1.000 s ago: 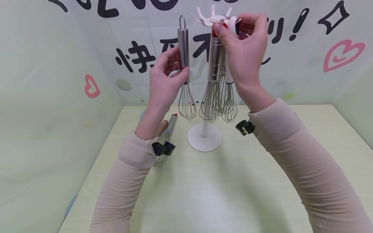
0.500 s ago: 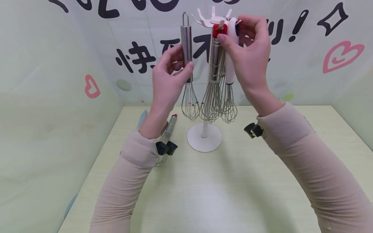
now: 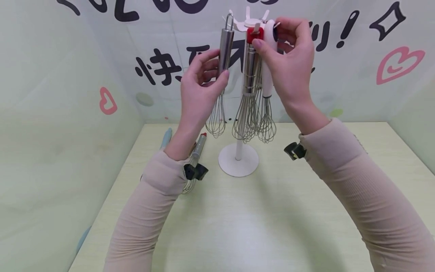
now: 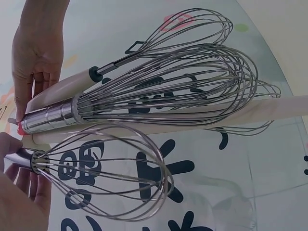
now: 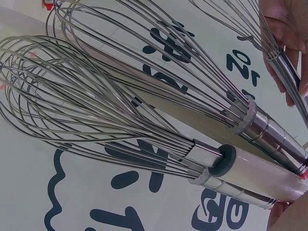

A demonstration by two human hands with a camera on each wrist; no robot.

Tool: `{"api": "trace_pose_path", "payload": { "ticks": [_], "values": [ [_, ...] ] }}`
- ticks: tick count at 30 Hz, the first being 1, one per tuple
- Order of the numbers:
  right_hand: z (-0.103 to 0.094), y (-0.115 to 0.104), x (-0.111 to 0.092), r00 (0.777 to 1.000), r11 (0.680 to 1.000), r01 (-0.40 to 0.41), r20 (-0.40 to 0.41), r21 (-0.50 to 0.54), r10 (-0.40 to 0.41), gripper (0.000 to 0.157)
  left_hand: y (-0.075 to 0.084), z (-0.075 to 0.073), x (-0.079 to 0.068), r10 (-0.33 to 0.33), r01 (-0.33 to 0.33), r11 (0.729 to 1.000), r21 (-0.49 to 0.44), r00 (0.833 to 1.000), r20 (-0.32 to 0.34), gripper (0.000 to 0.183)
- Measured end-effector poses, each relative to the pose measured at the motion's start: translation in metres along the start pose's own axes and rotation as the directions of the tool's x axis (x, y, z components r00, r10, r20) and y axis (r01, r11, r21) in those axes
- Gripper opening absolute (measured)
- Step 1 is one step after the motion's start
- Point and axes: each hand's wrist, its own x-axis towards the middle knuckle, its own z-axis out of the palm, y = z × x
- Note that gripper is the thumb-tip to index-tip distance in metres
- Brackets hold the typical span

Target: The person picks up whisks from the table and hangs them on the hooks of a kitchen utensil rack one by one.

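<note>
Whisk [image 3: 225, 49] pinched in my raised left hand [image 3: 200, 87], right hand [image 3: 292, 70] gripping white whisk [image 3: 267, 81]; lettered wall [image 3: 350, 85] beyond far edge of table [image 3: 258, 230].

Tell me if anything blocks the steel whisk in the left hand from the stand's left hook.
Nothing visible does: in the head view, the top of the steel whisk, held in the left hand, overlaps the left hook of the white stand. The red-topped whisk hangs to the right, seemingly clear.
</note>
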Motion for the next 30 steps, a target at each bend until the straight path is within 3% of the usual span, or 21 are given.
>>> {"api": "trace_pose_path", "payload": {
  "ticks": [30],
  "values": [
    [0.0, 0.0, -0.002, 1.0, 1.0, -0.011, 0.007, 0.002, 0.011, 0.044, -0.014, 0.006, -0.001, -0.009, 0.008, 1.0, 0.021, 0.999, 0.047, 0.041]
  ]
}}
